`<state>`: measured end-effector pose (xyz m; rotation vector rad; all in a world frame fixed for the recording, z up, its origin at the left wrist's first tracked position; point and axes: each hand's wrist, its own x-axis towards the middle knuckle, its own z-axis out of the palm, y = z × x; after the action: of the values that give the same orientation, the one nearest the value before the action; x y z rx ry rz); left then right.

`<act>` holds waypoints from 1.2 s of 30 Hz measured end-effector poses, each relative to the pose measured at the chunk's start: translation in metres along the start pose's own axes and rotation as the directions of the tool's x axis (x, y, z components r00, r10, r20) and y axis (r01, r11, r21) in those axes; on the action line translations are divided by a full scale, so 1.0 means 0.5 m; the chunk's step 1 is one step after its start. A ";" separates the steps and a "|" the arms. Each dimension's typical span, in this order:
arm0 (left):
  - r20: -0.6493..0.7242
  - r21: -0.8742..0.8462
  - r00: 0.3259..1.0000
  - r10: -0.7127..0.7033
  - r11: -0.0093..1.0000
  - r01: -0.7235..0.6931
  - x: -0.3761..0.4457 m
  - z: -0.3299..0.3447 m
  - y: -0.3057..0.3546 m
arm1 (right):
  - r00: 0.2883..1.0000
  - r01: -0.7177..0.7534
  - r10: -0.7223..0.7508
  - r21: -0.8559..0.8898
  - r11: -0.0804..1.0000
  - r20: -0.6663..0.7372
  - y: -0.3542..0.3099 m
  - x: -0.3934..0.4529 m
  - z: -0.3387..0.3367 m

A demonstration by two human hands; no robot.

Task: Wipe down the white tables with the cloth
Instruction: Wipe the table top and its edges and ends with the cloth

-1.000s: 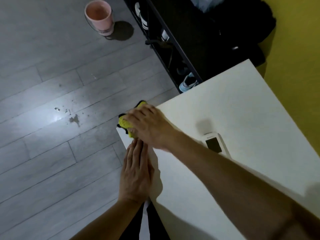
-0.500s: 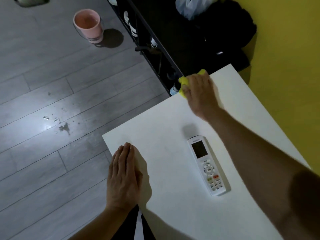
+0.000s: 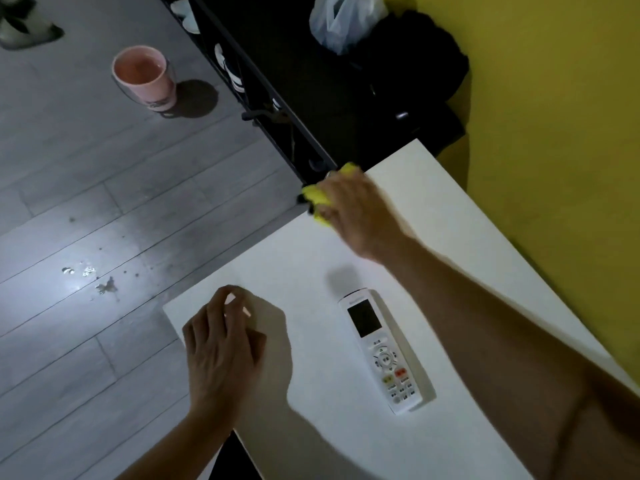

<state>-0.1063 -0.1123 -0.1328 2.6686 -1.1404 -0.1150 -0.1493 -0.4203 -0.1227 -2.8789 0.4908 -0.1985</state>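
A white square table fills the lower right of the view. My right hand grips a yellow cloth bunched under its fingers at the table's far left edge. The cloth sticks out past the edge over the floor. My left hand is lifted just above the table's near left corner, fingers loosely curled and holding nothing.
A white remote control lies on the table between my arms. A dark shoe rack stands beyond the table, with a black bag and a plastic bag by the yellow wall. A pink bucket stands on the grey floor.
My right hand swept the cloth from the near left corner to the far edge, then slid back a little along it. My left hand lifted from flat on the table, fingers curling.
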 end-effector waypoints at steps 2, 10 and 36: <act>-0.007 -0.015 0.998 0.068 0.998 -0.068 0.031 0.001 0.019 | 0.986 -0.165 0.165 -0.028 0.986 -0.009 0.079 -0.002 -0.011; 0.078 -0.113 0.833 0.548 0.835 -0.538 0.179 0.036 0.141 | 0.996 -0.085 0.085 -0.003 0.996 0.027 -0.018 0.021 0.026; 0.127 -0.082 0.819 0.560 0.829 -0.554 0.204 0.071 0.150 | 0.672 -0.706 0.692 0.052 0.706 -0.263 0.214 -0.182 -0.059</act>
<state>-0.0941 -0.2422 -0.1464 2.2005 -1.8936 -0.2277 -0.2725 -0.4932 -0.1276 -2.4724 1.6269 -0.4376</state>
